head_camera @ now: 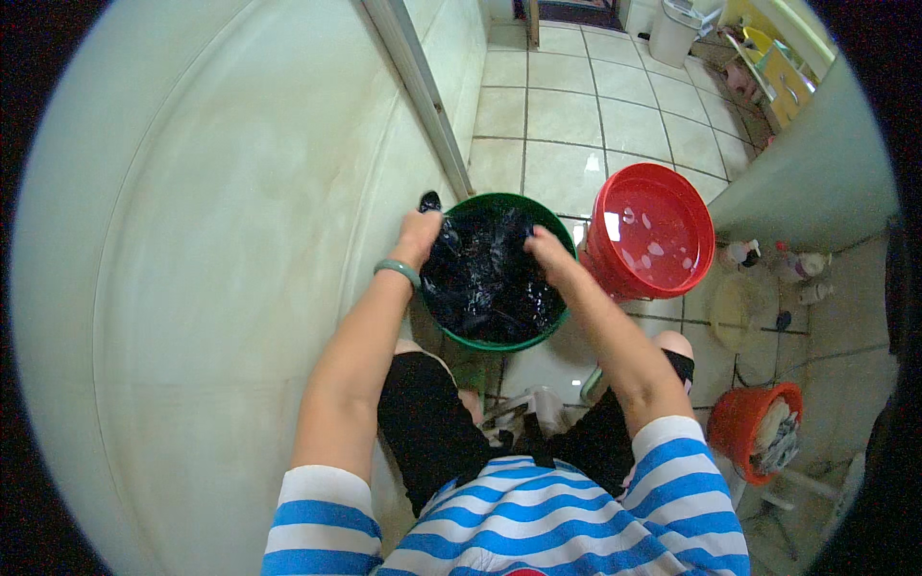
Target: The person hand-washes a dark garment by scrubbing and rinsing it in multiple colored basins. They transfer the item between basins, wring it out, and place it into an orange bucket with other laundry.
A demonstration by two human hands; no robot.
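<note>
A round green tub [495,346] stands on the tiled floor between my knees and the wall corner. Wet dark fabric [482,281] fills it, glistening. My left hand [421,234], with a pale green bangle on its wrist, is closed on dark fabric at the tub's left rim; a bunched end sticks up above the fist. Over the tub's right side, my right hand [545,248] grips another part of the dark fabric, slightly blurred. Close to the right of the green tub is a red bucket [612,270] holding liquid with pale shapes in it.
An orange-red bucket [731,428] with light and grey cloth stands at the lower right. Several bottles [799,265] are beside the right wall. On my left rises a pale wall [238,252] with a metal frame post [432,108]. A white bin [673,36] stands farther back.
</note>
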